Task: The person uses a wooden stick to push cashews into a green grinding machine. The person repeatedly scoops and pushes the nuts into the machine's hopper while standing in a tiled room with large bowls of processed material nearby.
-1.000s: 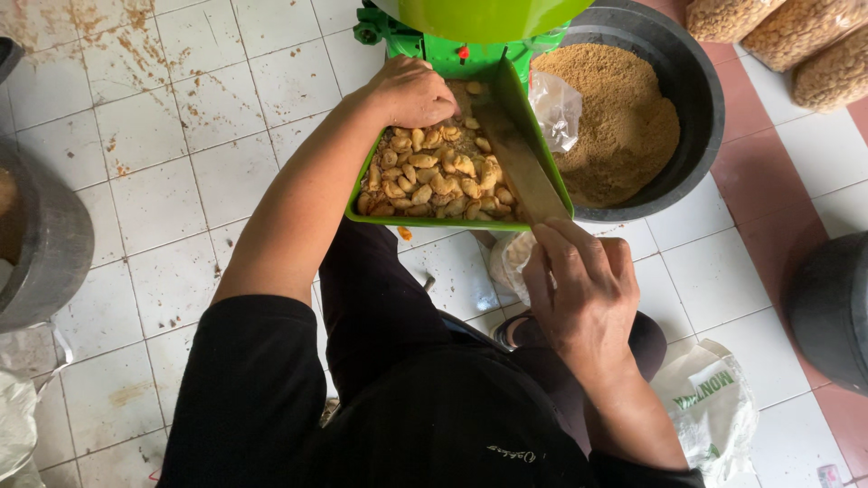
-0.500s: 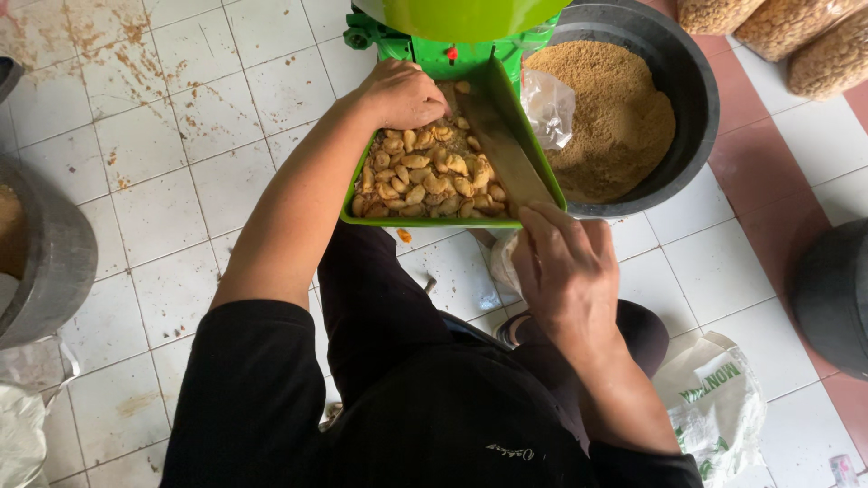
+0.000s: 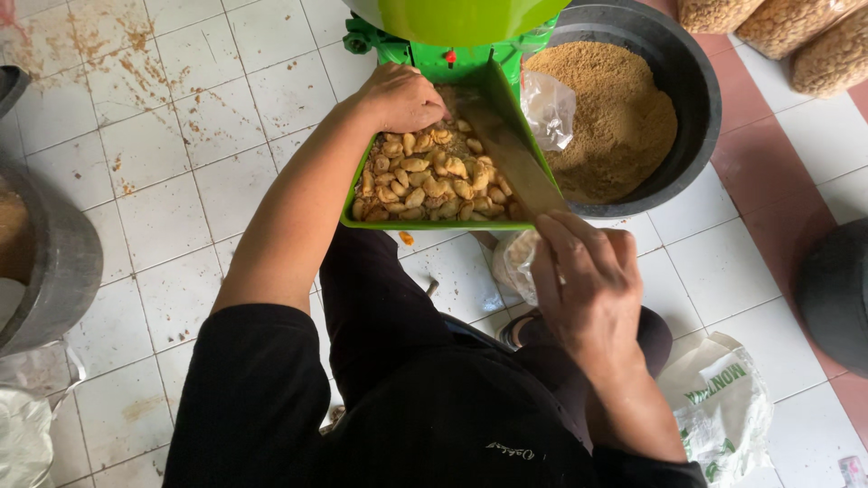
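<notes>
A green machine [image 3: 452, 36] has a green feed tray [image 3: 425, 221] full of pale fried pieces [image 3: 425, 176]. My left hand [image 3: 402, 95] rests at the top of the tray with its fingers curled into the pieces near the machine's mouth. My right hand [image 3: 588, 280] grips the lower end of a flat wooden stick [image 3: 511, 154], which lies along the tray's right side and points toward the mouth. Under that hand hangs a clear plastic bag [image 3: 515, 262].
A dark round basin [image 3: 696, 81] of brown ground meal [image 3: 615, 117] stands right of the machine, a plastic bag [image 3: 551, 104] on its rim. Filled sacks [image 3: 796, 36] lie top right. A grey bucket [image 3: 54, 262] stands left. A printed white bag [image 3: 723, 398] lies lower right.
My right hand has risen from below the tray and closed on the stick's lower end. My left hand stays at the top of the tray.
</notes>
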